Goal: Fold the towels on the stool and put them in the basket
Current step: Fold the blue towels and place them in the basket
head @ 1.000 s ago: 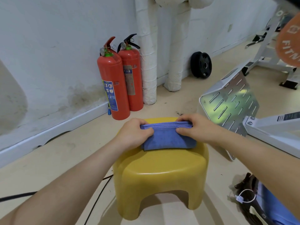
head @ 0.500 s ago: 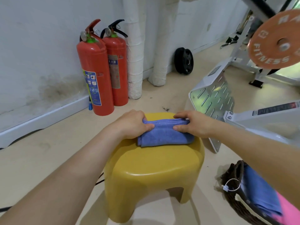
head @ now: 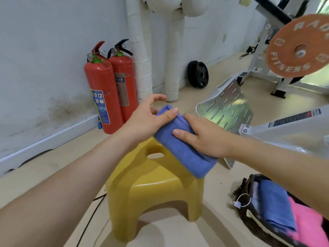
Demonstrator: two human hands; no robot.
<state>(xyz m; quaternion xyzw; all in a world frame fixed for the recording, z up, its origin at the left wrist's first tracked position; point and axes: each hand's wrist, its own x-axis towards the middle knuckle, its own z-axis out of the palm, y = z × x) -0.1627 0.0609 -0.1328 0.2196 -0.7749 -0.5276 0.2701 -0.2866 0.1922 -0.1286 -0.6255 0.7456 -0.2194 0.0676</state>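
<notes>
beige floor (head: 53,166) and a stained white wall (head: 44,41) frame a corner of a gym.

both hands grasp the folded blue towel (head: 187,154). the left hand (head: 147,120) takes its far end, thumb laid flat on top and the other fingers curled behind it, with the index finger raised a little apart. the right hand (head: 204,138) takes the middle of the towel, thumb on the upper face and fingers wrapped over the far folded edge. the towel is held tilted, far end high and near end low, above the right side of the yellow stool (head: 154,184); whether the low end brushes the seat i cannot tell. the seat shows an oval grip hole (head: 154,155) just left of the towel.

on the floor to the right of the stool sits a dark wicker basket (head: 249,216), partly cut off by the frame edge and by the right forearm. inside it lie a second blue towel (head: 274,207), folded, and a pink towel (head: 306,223) beside it. a small white tag (head: 237,205) hangs on a loop at the rim.

a black cable (head: 89,220) runs along the floor left of the stool. against the wall stand two red fire extinguishers (head: 102,93), side by side, then white wrapped pipes (head: 140,50), then a black weight plate (head: 197,74) leaning upright. behind the hands is a slotted metal footplate (head: 226,107) on a white machine, and at upper right an orange plate (head: 299,49) marked "fitness".
</notes>
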